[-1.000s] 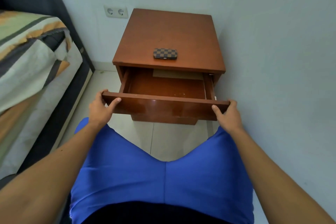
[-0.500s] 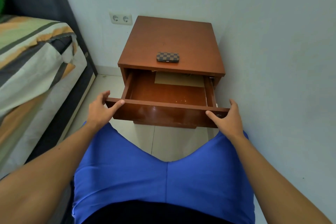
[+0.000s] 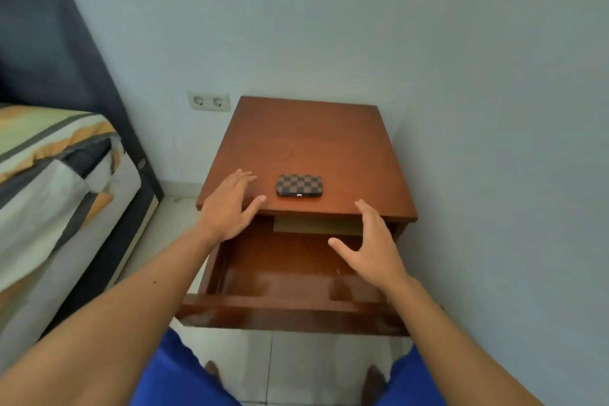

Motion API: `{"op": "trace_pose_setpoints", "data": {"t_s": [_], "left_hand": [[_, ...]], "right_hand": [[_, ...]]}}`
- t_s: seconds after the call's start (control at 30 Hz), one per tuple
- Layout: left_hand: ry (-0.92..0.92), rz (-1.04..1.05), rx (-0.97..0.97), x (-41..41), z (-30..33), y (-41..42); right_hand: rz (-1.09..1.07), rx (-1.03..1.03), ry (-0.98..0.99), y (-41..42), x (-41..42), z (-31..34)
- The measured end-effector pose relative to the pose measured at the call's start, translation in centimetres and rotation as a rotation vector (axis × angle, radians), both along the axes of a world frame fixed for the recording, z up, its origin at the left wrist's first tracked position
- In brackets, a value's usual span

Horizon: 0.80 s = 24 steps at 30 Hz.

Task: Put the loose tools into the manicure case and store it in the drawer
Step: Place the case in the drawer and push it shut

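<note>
Manicure case [image 3: 299,185], checkered brown, lies shut on the nightstand [image 3: 329,142] top near the front edge; drawer [image 3: 290,303] below is pulled out w/ nothing visible inside. Left hand [image 3: 227,208] spread open, fingers over the top's front-left corner, just left of the case, not touching it; right hand [image 3: 372,247] also open, empty, above the drawer's right side, fingertips near the top's front edge. Bed [image 3: 56,181] at left.
</note>
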State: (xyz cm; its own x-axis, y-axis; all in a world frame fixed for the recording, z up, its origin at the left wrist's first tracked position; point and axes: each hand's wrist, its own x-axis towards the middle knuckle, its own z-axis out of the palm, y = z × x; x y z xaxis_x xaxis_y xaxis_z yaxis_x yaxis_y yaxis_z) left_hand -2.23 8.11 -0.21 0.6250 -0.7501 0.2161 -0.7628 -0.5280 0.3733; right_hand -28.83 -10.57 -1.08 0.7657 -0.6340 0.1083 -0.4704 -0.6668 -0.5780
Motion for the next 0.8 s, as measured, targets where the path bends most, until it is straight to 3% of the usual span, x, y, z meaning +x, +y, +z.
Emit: {"op": "trace_pose_setpoints", "data": {"t_s": [0.37, 0.53, 0.8], "left_hand": [[0.057, 0.016, 0.193, 5.7, -2.3, -6.8], [0.012, 0.011, 0.263, 6.1, -3.2, -7.0], [-0.014, 0.010, 0.296, 5.9, -3.2, -6.9]], "right_hand": [[0.183, -0.102, 0.086, -3.7, 11.5, 1.4], [0.320, -0.160, 0.182, -4.6, 13.5, 1.1], [0.313, -0.159, 0.255, -5.1, 14.3, 1.1]]}}
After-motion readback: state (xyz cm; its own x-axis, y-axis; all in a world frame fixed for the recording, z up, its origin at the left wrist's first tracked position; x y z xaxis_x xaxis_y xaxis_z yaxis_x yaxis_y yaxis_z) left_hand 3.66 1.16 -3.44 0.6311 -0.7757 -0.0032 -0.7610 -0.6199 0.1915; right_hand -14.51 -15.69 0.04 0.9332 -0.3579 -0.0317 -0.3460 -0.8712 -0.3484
